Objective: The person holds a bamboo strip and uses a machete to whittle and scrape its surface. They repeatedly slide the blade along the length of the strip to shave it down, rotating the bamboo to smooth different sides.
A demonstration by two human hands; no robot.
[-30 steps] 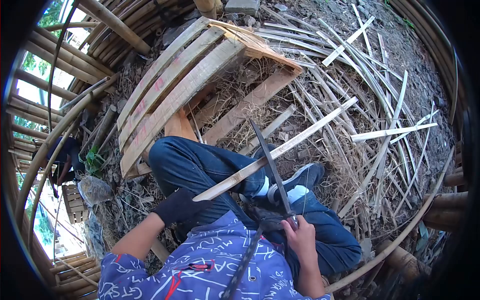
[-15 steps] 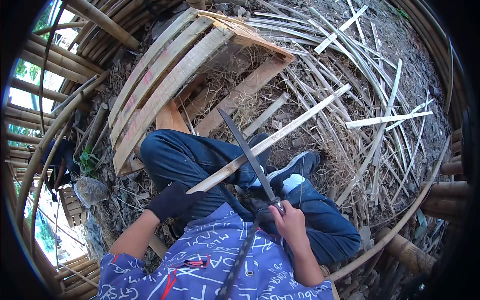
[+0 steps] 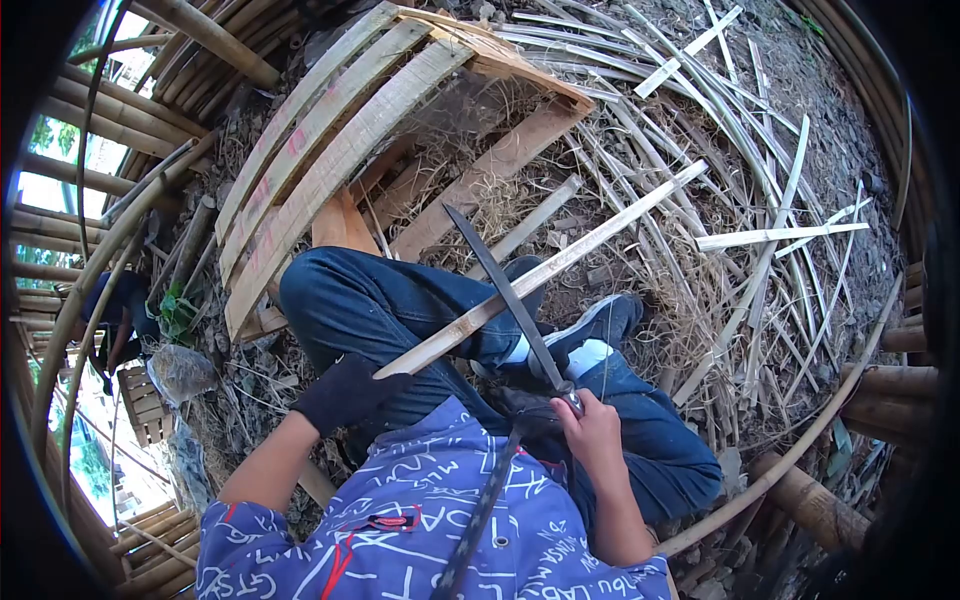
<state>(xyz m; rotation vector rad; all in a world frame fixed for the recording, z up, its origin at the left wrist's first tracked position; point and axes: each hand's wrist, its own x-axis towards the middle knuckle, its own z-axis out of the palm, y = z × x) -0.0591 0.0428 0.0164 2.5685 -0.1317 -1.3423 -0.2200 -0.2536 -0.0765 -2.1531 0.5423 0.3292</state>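
Note:
My left hand (image 3: pixel 350 397), in a dark glove, is closed around the near end of a long pale bamboo strip (image 3: pixel 600 237). The strip slants away to the upper right, passing above my bent legs in jeans (image 3: pixel 390 300). In my bare right hand (image 3: pixel 592 428) is the handle of a long dark-bladed machete (image 3: pixel 512 303). Its blade crosses over the strip near mid-length, tip pointing up and left. The palm side of both hands is hidden.
A slatted wooden crate (image 3: pixel 330 150) lies tipped in front of my legs. Shavings and cut bamboo strips (image 3: pixel 760 238) litter the ground to the right. Bamboo poles (image 3: pixel 815 500) border both sides. Another person (image 3: pixel 125 310) is at far left, beside a small slatted crate (image 3: pixel 145 395).
My right hand has shifted slightly to the right with the machete, so the blade crosses the strip a little farther along. My left hand and the strip have barely moved.

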